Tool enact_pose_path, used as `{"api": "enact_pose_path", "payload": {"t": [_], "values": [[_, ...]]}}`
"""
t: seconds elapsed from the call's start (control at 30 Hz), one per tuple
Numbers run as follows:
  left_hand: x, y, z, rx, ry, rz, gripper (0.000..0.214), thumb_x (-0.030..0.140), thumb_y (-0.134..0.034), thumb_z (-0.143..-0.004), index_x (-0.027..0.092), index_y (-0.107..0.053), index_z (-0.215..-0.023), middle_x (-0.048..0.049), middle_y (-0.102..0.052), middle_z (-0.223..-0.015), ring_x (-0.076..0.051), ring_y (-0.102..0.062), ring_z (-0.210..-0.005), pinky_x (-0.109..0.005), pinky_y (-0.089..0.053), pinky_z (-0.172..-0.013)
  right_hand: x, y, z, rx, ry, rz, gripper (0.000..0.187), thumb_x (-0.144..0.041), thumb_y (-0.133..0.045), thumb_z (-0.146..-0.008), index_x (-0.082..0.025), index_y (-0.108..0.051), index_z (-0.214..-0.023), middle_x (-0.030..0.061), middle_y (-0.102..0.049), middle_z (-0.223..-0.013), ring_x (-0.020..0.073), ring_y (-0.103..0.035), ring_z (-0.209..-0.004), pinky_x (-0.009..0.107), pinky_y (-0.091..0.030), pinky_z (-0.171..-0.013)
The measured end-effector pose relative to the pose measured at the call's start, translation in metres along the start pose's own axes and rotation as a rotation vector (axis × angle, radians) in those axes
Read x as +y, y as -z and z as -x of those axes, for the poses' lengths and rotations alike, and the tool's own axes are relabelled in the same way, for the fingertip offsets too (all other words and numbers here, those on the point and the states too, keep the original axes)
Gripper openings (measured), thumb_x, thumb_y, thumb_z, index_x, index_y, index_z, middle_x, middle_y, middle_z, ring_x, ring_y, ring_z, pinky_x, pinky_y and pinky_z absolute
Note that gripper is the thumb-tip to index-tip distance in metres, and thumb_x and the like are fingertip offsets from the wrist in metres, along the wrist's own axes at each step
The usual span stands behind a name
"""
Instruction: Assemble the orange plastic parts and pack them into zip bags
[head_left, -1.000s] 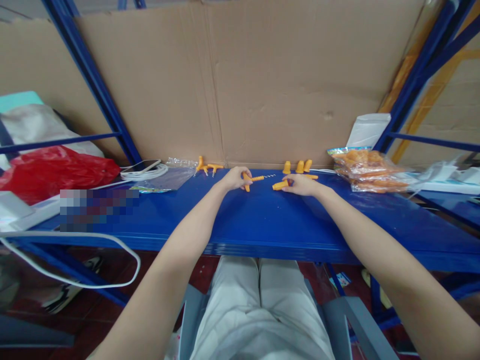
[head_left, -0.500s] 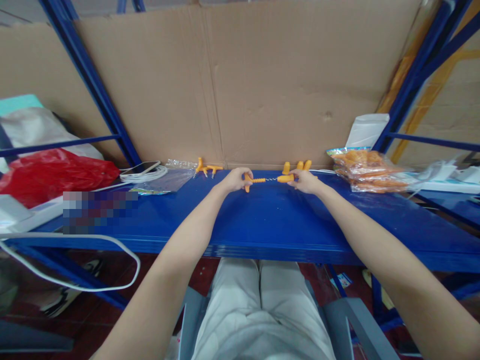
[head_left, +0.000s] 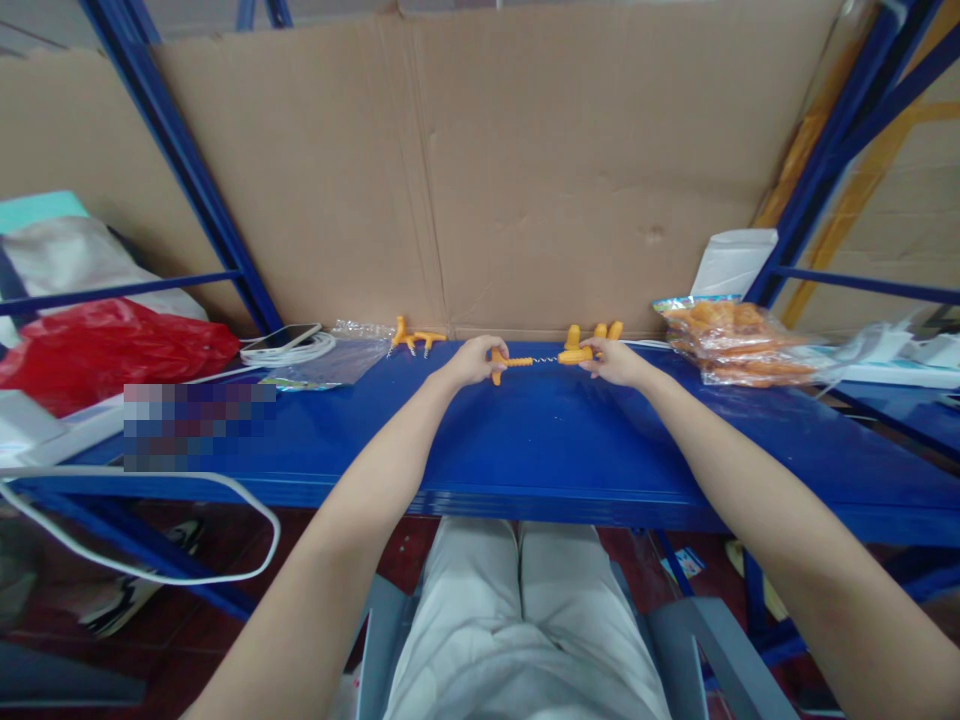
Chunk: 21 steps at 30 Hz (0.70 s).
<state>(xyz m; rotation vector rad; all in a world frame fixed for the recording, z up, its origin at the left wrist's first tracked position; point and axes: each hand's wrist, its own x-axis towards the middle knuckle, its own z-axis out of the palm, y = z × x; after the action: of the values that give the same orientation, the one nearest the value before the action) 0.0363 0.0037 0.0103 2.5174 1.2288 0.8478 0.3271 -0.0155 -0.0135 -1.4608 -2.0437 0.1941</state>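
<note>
In the head view my left hand (head_left: 480, 360) is closed on the T-shaped handle of an orange corkscrew (head_left: 517, 362). Its ribbed orange shaft points right and ends in a thin metal spiral. Opposite it, my right hand (head_left: 611, 362) pinches an orange cap (head_left: 574, 356), a tapered hollow-looking piece in line with the spiral. The spiral's tip lies at the cap's left end; whether it is inside cannot be told. More orange T-handled corkscrews (head_left: 405, 336) lie behind my left hand. Several orange caps (head_left: 601, 330) stand behind my right hand.
The blue shelf table (head_left: 540, 440) backs onto a cardboard sheet (head_left: 525, 170). Bagged orange items (head_left: 739, 340) are stacked at right. A clear plastic bag (head_left: 337, 360), a coiled white cable (head_left: 292, 348) and a red bag (head_left: 112, 350) lie left. Blue posts (head_left: 187, 170) frame both sides.
My right hand and the cap have shifted slightly to the right. My left hand keeps its hold on the corkscrew, almost unmoved.
</note>
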Motion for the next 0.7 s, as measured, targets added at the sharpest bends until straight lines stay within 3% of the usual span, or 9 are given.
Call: {"api": "enact_pose_path", "payload": {"t": [0.23, 0.47, 0.57, 0.7], "values": [[0.004, -0.003, 0.001, 0.005, -0.038, 0.017, 0.016, 0.007, -0.068, -0.073, 0.016, -0.068, -0.086, -0.0035, -0.071, -0.093, -0.015, -0.064, -0.087, -0.028, -0.047, -0.081, -0.016, -0.01, 0.003, -0.068, 0.004, -0.116, 0.041, -0.02, -0.062, -0.086, -0.014, -0.06, -0.126, 0.0132, -0.072, -0.097, 0.0213, -0.071, -0.067, 0.044, -0.059, -0.07], [0.005, -0.007, 0.003, -0.055, 0.015, 0.077, 0.029, 0.008, -0.066, -0.076, 0.015, -0.069, -0.103, -0.0022, -0.072, -0.086, -0.013, -0.063, -0.072, -0.025, -0.048, -0.073, -0.024, -0.015, 0.005, -0.034, 0.06, -0.177, 0.041, -0.025, -0.063, -0.086, -0.014, -0.059, -0.126, 0.011, -0.072, -0.09, 0.0194, -0.069, -0.062, 0.038, -0.06, -0.063], [0.005, -0.009, 0.003, -0.106, 0.031, 0.094, 0.035, 0.005, -0.066, -0.075, 0.014, -0.068, -0.108, -0.0023, -0.071, -0.08, -0.013, -0.064, -0.068, -0.025, -0.048, -0.069, -0.025, -0.013, 0.005, -0.023, 0.028, -0.191, 0.041, -0.024, -0.064, -0.085, -0.014, -0.058, -0.125, 0.0131, -0.071, -0.099, 0.0187, -0.069, -0.064, 0.037, -0.06, -0.063], [0.005, -0.013, 0.001, -0.057, 0.015, 0.055, 0.034, 0.004, -0.068, -0.072, 0.014, -0.07, -0.105, -0.0028, -0.072, -0.081, -0.015, -0.065, -0.074, -0.028, -0.05, -0.076, -0.024, -0.011, 0.004, -0.001, -0.008, -0.265, 0.037, -0.024, -0.068, -0.083, -0.014, -0.06, -0.117, 0.0145, -0.069, -0.11, 0.0168, -0.068, -0.067, 0.037, -0.06, -0.064]]}}
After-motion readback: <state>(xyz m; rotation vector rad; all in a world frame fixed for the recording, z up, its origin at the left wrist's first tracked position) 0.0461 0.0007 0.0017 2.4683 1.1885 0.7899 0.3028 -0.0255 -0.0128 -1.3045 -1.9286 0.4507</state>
